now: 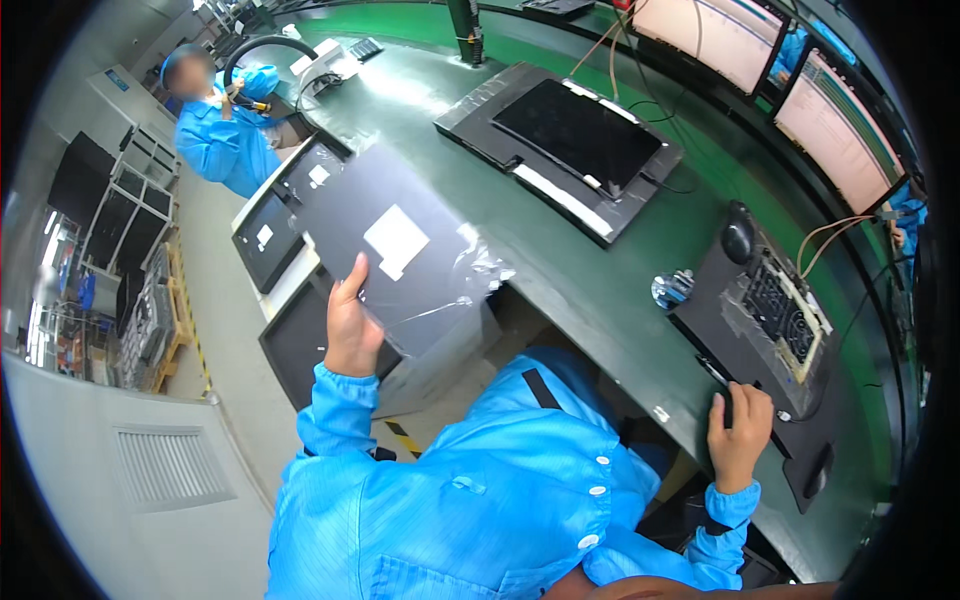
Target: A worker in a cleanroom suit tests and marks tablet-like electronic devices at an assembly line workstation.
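Note:
My left hand (352, 325) grips the near edge of a flat grey panel (340, 215) wrapped in clear plastic, thumb on top. A white label (396, 240) is on its face, and crumpled film sticks out at its right corner. The panel is tilted in the air beside the bench's left end. At the bench's front edge, my right hand (738, 435) has its fingers curled round a thin black pen-like tool (713, 369). The tool's tip points up and left; the rest is hidden in the hand.
A dark screen (578, 135) lies on a black padded fixture on the green bench (610, 330). At right are a black board with a circuit-like part (790, 310), a mouse (818, 470) and monitors (840, 130). Black trays (270, 240) stand left; a co-worker (225, 130) is beyond.

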Available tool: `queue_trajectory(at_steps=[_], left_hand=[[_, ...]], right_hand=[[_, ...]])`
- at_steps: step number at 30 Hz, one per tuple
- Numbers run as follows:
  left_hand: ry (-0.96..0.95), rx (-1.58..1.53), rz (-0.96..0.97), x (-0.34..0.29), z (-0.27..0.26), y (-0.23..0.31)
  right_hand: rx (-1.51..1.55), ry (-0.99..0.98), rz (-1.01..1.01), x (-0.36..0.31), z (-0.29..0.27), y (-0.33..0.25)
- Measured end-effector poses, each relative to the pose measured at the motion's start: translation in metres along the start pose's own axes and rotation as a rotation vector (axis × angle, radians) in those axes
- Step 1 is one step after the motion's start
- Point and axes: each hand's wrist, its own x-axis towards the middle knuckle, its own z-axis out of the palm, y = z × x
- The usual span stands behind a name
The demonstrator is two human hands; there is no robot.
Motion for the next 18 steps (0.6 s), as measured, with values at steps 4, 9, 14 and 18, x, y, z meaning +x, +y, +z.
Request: queue_trajectory(at_steps=[4,9,14,18], left_hand=[[0.326,0.004,-0.248,0.036,-0.114,0.006],[0.35,0.049,-0.25,0.055,-0.158,-0.01],[0.25,-0.014,-0.32,0.065,-0.149,-0.019],[0.542,1.129,0.52,0.052,-0.124,-0.038]], right_hand=[[-0.005,0.018,0.033,-0.004,0.01,0.005],[0.007,0.007,0.061,-0.006,0.017,0.008],[-0.018,0.026,0.055,-0.004,0.021,0.004],[0.02,0.049,0.081,-0.003,0.017,0.001]])
